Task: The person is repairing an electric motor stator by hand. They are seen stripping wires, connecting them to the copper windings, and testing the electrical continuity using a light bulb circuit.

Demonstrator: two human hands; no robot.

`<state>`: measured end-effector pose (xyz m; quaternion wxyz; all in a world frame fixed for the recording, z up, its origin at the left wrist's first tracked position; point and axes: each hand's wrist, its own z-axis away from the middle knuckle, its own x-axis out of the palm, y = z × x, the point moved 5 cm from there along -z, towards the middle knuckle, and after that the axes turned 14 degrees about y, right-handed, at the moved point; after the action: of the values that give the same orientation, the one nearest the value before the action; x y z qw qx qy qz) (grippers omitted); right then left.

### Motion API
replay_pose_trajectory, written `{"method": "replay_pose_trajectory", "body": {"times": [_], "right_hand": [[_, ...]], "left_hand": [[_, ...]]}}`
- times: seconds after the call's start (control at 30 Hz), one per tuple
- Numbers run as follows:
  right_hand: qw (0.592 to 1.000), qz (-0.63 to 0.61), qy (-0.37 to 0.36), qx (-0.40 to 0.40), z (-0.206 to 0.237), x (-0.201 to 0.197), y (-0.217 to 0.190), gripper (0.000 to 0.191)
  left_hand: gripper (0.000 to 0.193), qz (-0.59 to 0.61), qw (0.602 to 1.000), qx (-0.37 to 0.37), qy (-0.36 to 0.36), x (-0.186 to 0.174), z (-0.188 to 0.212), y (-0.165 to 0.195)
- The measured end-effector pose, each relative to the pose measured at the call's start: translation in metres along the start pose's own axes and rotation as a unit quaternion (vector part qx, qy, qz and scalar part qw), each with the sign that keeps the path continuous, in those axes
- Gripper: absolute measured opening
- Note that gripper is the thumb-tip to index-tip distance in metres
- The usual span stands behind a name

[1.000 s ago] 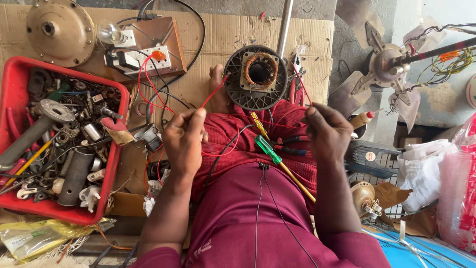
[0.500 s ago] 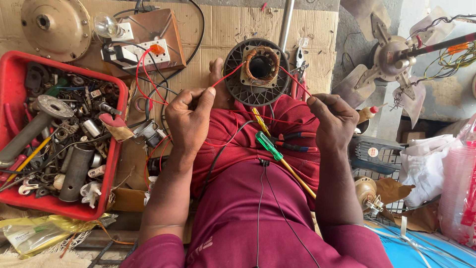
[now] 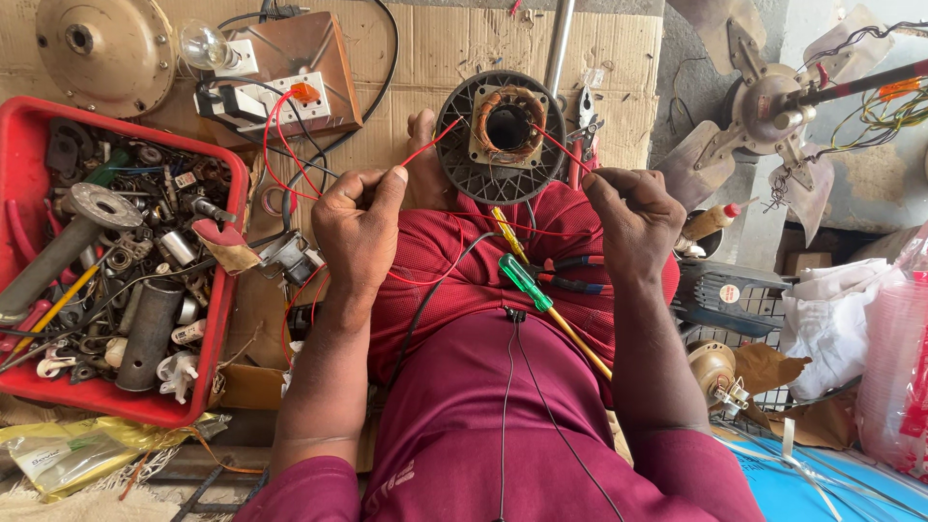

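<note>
Two hands raised since a second ago: left hand and right hand each pinch a red wire, drawn taut from the fan stator at the knees.

motor stator sitting past the knees between both hands, left hand and right hand either side, screwdriver on the lap, parts tray off left, switchboard behind it, fan blades far right
</note>
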<state>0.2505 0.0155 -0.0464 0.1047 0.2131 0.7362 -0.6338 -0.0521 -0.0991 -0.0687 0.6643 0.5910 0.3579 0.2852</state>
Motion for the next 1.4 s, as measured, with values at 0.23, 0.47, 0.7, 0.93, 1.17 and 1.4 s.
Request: {"method": "replay_pose_trajectory", "body": {"times": [0.23, 0.47, 0.7, 0.93, 1.17, 1.4], "right_hand": [[1.000, -0.005, -0.003, 0.019, 0.000, -0.001, -0.003, 0.009], [1.000, -0.009, -0.010, 0.017, 0.000, 0.000, -0.003, 0.009], [1.000, 0.007, -0.021, 0.000, 0.000, 0.000, -0.004, 0.009], [1.000, 0.016, -0.024, -0.007, -0.001, 0.001, -0.005, 0.010], [1.000, 0.016, -0.024, -0.005, 0.000, 0.001, -0.006, 0.011], [0.999, 0.034, -0.021, -0.011, -0.001, 0.000, -0.006, 0.010]], "left_hand": [[0.017, -0.024, 1.000, 0.004, -0.006, -0.002, -0.001, -0.002], [0.016, -0.001, 1.000, -0.012, -0.003, -0.003, -0.002, -0.006], [0.016, -0.011, 1.000, -0.012, 0.000, -0.003, -0.003, -0.008], [0.017, -0.015, 0.999, -0.031, 0.006, -0.004, -0.005, -0.011], [0.014, -0.018, 1.000, -0.011, 0.002, -0.004, -0.007, -0.010], [0.013, -0.017, 1.000, -0.021, 0.002, -0.005, -0.007, -0.013]]}}
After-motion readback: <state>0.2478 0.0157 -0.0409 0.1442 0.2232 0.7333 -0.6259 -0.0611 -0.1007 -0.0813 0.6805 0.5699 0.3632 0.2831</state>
